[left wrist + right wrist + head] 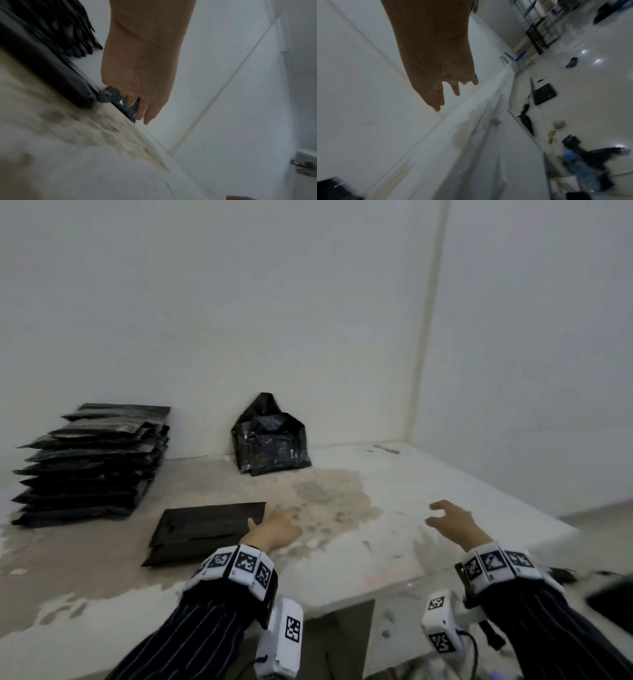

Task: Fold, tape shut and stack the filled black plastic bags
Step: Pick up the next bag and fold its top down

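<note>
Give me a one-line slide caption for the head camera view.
Left hand at the edge of a flat black bag on the stained table, right hand open above it, stack of bags at left.

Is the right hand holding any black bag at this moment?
No, the right hand hovers over the bare table with loosely curled fingers, holding nothing, apart from the flat black bag near the left hand.

My head view is dim and flat, grey and soft, with barely any shadows. The wall seam [432, 313] bows from wide-angle distortion. Both wrist views smear with motion blur; my right hand [435, 54] shows dark against pale walls, and small glare spots dot the floor [599, 60].
</note>
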